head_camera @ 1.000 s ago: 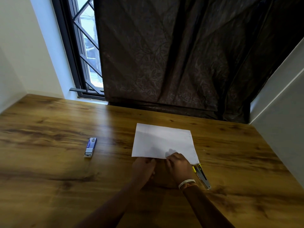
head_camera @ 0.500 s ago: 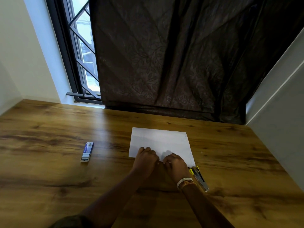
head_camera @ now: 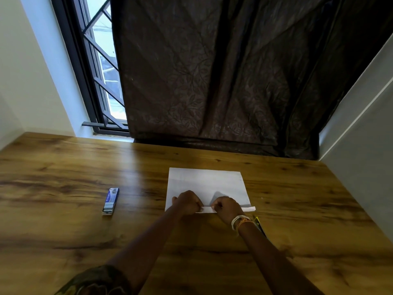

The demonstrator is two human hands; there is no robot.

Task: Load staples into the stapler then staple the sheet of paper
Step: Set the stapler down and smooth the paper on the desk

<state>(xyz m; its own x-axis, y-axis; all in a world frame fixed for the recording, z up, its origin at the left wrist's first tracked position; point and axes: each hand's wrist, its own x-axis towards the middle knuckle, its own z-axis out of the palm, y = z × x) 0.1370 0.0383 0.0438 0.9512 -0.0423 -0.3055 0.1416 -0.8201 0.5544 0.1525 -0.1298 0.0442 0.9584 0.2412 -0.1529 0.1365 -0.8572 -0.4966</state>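
Observation:
A white sheet of paper (head_camera: 205,183) lies flat on the wooden table (head_camera: 63,231), right of centre. Its near edge is turned up into a narrow folded strip. My left hand (head_camera: 188,202) and my right hand (head_camera: 225,207) both pinch that strip, fingers curled, a short gap between them. The stapler (head_camera: 259,225), dark with yellow trim, lies on the table just right of my right wrist, mostly hidden by the forearm. A blue and white staple box (head_camera: 110,201) rests on the table to the left, well apart from both hands.
A dark patterned curtain (head_camera: 212,81) hangs behind the table's far edge. A barred window (head_camera: 100,67) is at the back left. White walls close in on the left and right of the table.
Both hands moved onto the paper's near edge and folded it up into a narrow strip. The camera view shifted slightly, and my right forearm now covers more of the stapler.

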